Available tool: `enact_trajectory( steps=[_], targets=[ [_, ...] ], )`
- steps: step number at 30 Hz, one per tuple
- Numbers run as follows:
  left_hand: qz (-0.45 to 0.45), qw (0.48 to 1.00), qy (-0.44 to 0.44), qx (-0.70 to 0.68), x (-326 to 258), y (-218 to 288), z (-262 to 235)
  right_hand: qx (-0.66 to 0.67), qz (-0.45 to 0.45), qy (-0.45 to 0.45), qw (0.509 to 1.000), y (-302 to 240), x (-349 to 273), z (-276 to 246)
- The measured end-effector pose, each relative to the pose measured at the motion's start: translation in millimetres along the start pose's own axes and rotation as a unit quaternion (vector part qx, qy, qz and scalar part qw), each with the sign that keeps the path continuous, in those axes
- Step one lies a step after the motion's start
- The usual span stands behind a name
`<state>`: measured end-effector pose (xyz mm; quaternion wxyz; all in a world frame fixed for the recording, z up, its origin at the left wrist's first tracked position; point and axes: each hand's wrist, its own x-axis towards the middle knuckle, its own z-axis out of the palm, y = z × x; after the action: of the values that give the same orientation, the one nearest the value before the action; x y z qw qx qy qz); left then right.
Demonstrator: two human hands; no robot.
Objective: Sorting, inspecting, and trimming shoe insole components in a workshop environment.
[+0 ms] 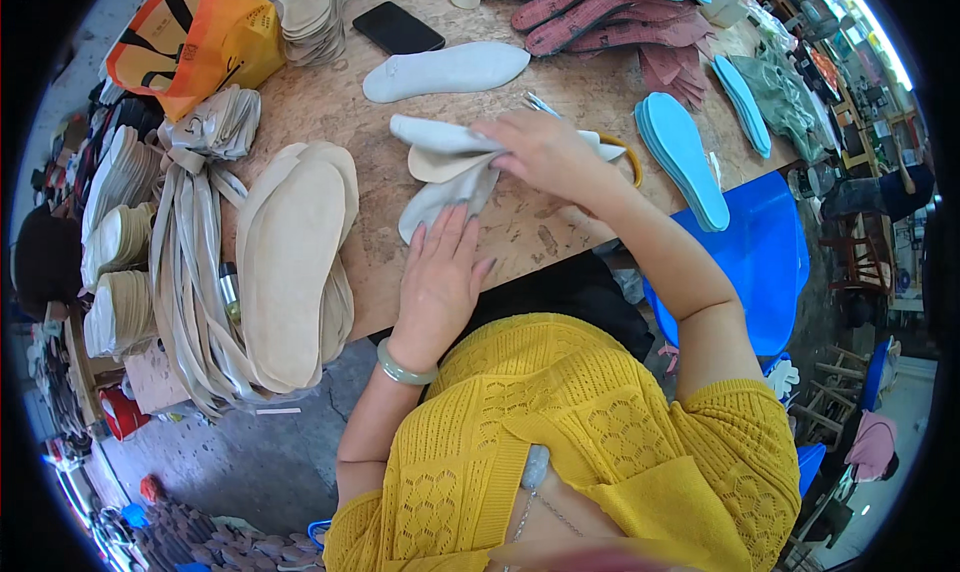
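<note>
My right hand (548, 158) pinches the right end of a few white and beige insole-shaped pieces (438, 134), which fan apart toward the left. Below them lies a greyish-white sole-shaped piece (425, 207); the fingertips of my left hand (441, 277) rest on its lower edge, fingers stretched out. Part of these layers is hidden under my right hand. A single white insole (446, 71) lies flat just beyond. Beside my right wrist, a yellow ring-shaped thing (630, 160) and a white pointed piece are partly covered.
Large beige sole sheets (290, 262) and pale strips (190, 272) lie left. An orange bag (205, 47), pale stacks (310, 12) and a black phone (398, 28) are farther back. Dark red insoles (600, 17) and light-blue insoles (682, 162) lie right, above a blue basin (745, 262).
</note>
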<state>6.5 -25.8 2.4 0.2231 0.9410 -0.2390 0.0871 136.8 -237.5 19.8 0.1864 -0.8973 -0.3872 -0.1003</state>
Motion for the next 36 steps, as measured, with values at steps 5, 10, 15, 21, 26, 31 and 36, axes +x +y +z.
enact_trajectory(
  steps=[5, 10, 15, 21, 26, 31, 36],
  targets=[
    [0.003, 1.000, -0.011, -0.014, 3.6, 0.2, -1.3, 0.246, 0.261, -0.057, 0.932, 33.4, 3.1, -51.4],
    [0.007, 1.000, -0.004, -0.028, 5.7, 0.5, -1.6, 0.259, 0.319, 0.201, 0.889, 67.7, -9.4, -77.6],
    [0.003, 1.000, 0.014, -0.004, 5.7, 2.4, -0.4, 0.069, 0.112, 0.289, 0.948, 23.5, -10.1, -67.9],
    [0.011, 0.999, 0.024, -0.029, 2.4, 2.0, -4.1, 0.443, 0.189, 0.177, 0.859, 18.0, -19.8, -74.9],
    [-0.002, 0.990, 0.056, -0.127, 5.6, 8.2, -10.7, 0.492, 0.232, 0.058, 0.837, 13.0, -14.4, -69.5],
    [0.183, 0.909, 0.090, -0.364, 11.1, 45.8, -86.1, 0.525, 0.254, -0.025, 0.812, 15.4, -28.3, -62.6],
    [0.260, 0.687, 0.207, -0.646, -19.3, 57.3, -134.8, 0.200, 0.212, -0.135, 0.947, 2.0, -29.6, -57.4]
  ],
)
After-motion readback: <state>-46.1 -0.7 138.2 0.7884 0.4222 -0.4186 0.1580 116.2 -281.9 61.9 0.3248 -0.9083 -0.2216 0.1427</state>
